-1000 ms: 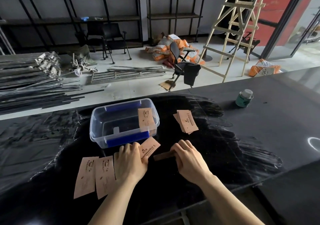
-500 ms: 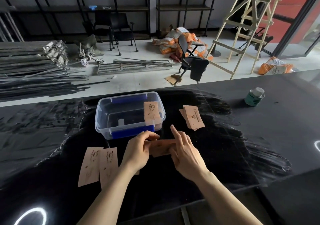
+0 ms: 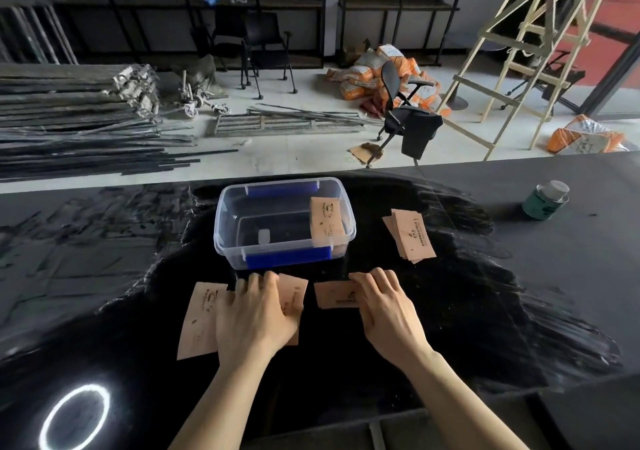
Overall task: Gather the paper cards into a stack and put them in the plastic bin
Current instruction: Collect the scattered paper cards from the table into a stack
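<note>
Both hands are down flat on the black tabletop [image 3: 104, 241], close to its near edge. The left hand [image 3: 254, 314] lies palm-down over a loose group of paper cards [image 3: 201, 314], fingers [image 3: 256, 285] spread a little and pressing on top of them rather than pinching; one card pokes out to its left, another shows at its right side. The right hand [image 3: 389, 311] rests just beside it, fingers gently spread, their tips on the right end of a single card [image 3: 334, 293] lying crosswise on the tabletop. Just beyond the hands, toward the far edge, sits the clear plastic bin [image 3: 228, 238] with blue latches. One card [image 3: 325, 222] is already inside, leaning against its right wall. To the right of the bin, apart from it, a small fanned pile of cards [image 3: 412, 234] lies flat. Farther right, near the far edge, stands a small green can [image 3: 545, 201] with a pale lid.
</note>
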